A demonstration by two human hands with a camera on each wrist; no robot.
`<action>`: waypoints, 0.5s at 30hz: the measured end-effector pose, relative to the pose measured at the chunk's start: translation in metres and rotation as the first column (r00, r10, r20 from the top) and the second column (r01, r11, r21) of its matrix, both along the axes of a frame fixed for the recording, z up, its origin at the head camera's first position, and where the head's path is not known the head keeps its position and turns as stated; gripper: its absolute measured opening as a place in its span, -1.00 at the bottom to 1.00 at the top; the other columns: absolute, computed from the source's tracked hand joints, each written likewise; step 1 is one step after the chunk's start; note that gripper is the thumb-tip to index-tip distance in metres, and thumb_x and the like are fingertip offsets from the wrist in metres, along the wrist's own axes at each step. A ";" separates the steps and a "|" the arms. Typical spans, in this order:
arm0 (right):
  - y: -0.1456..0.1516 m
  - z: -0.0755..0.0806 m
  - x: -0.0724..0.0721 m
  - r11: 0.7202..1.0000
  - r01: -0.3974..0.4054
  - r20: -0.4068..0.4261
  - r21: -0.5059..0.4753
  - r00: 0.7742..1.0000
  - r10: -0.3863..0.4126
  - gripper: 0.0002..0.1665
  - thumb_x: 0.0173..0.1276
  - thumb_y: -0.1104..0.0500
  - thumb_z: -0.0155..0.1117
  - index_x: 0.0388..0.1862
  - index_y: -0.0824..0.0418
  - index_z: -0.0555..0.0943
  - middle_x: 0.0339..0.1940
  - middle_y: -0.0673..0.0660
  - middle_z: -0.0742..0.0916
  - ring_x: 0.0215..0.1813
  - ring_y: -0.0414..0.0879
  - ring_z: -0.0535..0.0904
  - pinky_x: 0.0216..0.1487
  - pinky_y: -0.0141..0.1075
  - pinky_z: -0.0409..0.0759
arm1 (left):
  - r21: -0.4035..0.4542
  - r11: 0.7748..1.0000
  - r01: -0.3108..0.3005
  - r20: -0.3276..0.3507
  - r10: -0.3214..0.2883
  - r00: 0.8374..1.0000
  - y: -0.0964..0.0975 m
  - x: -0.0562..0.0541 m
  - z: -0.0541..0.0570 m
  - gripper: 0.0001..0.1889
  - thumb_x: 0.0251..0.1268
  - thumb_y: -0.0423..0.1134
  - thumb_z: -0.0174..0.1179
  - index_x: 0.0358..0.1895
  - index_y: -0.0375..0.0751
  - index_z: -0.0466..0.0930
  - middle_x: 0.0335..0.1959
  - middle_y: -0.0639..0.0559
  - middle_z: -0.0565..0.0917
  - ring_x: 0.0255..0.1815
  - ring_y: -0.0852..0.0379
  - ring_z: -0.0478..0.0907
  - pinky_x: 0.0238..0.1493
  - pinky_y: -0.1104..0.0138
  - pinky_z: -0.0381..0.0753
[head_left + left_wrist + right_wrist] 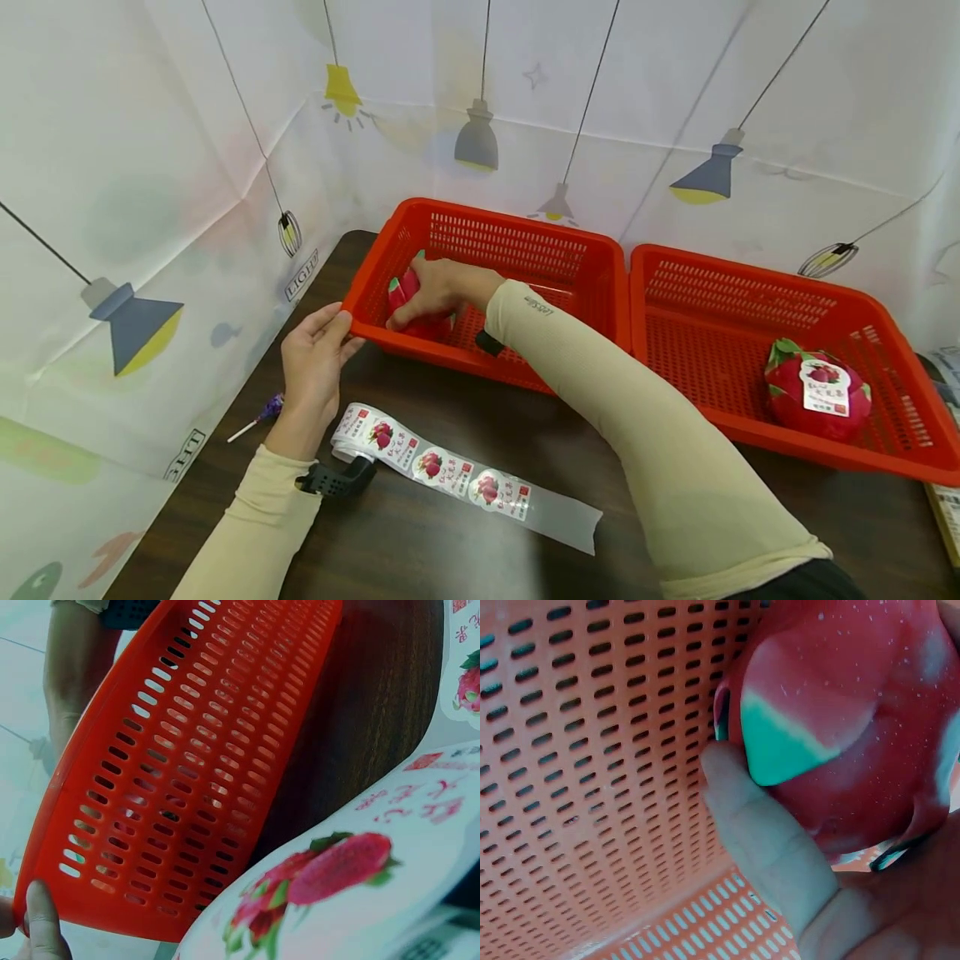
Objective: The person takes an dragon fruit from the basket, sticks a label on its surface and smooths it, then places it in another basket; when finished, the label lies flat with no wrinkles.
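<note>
Now a dragon fruit (pixel 847 727) sits in the left end of the left red basket (pixel 517 250), the right hand (pixel 438 290) curled round it. The left hand (pixel 311 358) pinches that basket's near left corner. A label strip (pixel 431 471) lies on the dark table (pixel 420 558); a labelled fruit (pixel 789 400) rests in the right basket (pixel 697 358).

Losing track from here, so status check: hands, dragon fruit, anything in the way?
Right hand gripping dragon fruit inside left red basket. Left hand gripping that basket's near-left corner. Basket walls around the fruit; label roll outside, near side.
</note>
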State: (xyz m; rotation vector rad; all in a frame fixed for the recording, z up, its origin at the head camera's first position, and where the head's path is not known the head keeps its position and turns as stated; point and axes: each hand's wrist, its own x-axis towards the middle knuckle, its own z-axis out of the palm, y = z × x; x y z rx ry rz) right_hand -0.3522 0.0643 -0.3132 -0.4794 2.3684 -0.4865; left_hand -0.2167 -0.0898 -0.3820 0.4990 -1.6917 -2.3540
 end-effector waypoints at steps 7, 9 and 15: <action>0.021 0.005 0.000 0.998 -0.036 -0.132 0.056 0.990 0.043 0.05 0.12 -0.23 0.53 0.43 0.10 0.20 0.16 0.11 0.55 0.15 -0.04 0.50 -0.07 -0.26 0.74 | 0.033 0.999 0.004 -0.010 -0.004 1.000 0.004 -0.012 0.001 -0.61 0.53 -0.31 0.12 0.31 -0.40 0.46 -0.03 -0.01 0.56 -0.11 0.18 0.60 -0.12 0.51 0.71; 0.031 0.009 0.001 0.999 -0.031 -0.161 0.041 0.986 0.037 0.12 0.10 -0.22 0.55 0.48 0.11 0.17 0.20 0.11 0.54 0.18 -0.04 0.48 -0.04 -0.25 0.74 | 0.036 0.999 0.010 -0.008 -0.009 1.000 0.005 -0.016 0.001 -0.61 0.53 -0.32 0.12 0.31 -0.40 0.47 -0.04 0.00 0.55 -0.11 0.19 0.60 -0.12 0.52 0.71; 0.074 0.033 0.009 0.999 -0.001 -0.281 -0.046 0.960 -0.011 0.21 0.06 -0.25 0.56 0.56 0.08 0.14 0.30 0.10 0.49 0.27 -0.03 0.41 0.09 -0.14 0.72 | 0.040 0.998 0.040 -0.003 -0.040 0.999 0.007 -0.027 0.001 -0.58 0.51 -0.32 0.14 0.34 -0.41 0.45 -0.03 0.00 0.55 -0.09 0.19 0.58 -0.14 0.54 0.70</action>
